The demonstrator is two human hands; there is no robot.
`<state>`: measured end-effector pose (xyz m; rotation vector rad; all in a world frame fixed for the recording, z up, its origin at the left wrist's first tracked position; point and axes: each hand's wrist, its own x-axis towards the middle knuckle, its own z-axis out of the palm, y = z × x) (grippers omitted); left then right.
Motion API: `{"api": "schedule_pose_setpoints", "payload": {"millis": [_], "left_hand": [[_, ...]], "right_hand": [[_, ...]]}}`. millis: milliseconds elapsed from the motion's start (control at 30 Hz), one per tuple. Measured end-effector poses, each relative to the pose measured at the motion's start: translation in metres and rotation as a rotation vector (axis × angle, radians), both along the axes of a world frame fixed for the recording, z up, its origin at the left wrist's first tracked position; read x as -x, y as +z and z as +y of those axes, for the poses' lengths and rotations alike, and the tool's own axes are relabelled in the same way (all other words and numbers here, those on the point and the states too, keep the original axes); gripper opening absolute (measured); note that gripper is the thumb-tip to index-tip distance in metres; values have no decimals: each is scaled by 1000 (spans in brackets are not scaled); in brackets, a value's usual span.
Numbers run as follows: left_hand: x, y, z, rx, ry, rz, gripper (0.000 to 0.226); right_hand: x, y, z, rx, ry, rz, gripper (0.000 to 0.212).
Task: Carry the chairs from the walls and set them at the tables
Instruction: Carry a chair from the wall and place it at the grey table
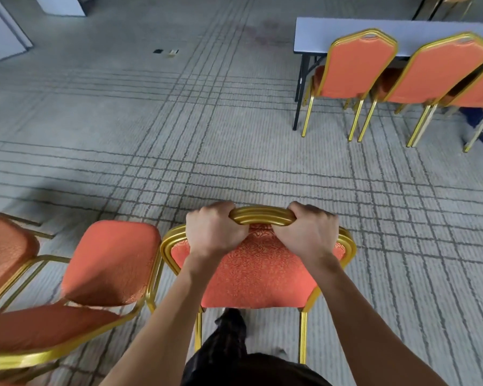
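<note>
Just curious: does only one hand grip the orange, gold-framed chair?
No, left hand and right hand both grip the orange gold-framed chair at its top.

Grey carpeted floor (234,151), dark grid lines, faint reddish stain (265,32) far centre. White worktop (346,29) stands far right, three orange-and-gold chairs (357,71) on the carpet along its near edge. More chairs (109,260) near left. Small dark floor plate (158,51) far left.

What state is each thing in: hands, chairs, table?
held chair: upright, back toward the person; whether lifted, cannot tell.
left hand: grips its top edge.
right hand: grips the same edge.
neighbour chair: upright on the left, no hand on it.
table: standing.
chairs at the table: upright, seats tucked under it.
</note>
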<state>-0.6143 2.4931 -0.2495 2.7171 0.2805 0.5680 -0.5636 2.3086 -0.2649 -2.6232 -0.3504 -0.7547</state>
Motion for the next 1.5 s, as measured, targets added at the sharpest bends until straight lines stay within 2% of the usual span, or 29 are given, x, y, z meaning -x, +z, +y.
{"api": "schedule_pose_setpoints", "payload": {"millis": [100,267,433,667,767,967,1500], "left_hand": [[-55,-6,32,-9,10,-41,28],[-149,-7,94,26,41,14,29],[-235,1,138,12,24,10,27],[-359,-1,168,-14,-43,21,23],[-423,-7,179,-38,-24,1,25],[-529,-8,201,-33,24,-44,30],[-780,-8,282,11,58,-55,26]], "right_hand": [[-57,-1,31,28,13,17,29],[-155,3,95,85,11,88,30],[-238,6,139,60,5,62,24],[-355,-5,164,32,8,79,21],[-421,-12,175,22,44,107,22],[-539,-7,200,-19,124,40,23],[-794,2,281,80,147,70,26]]}}
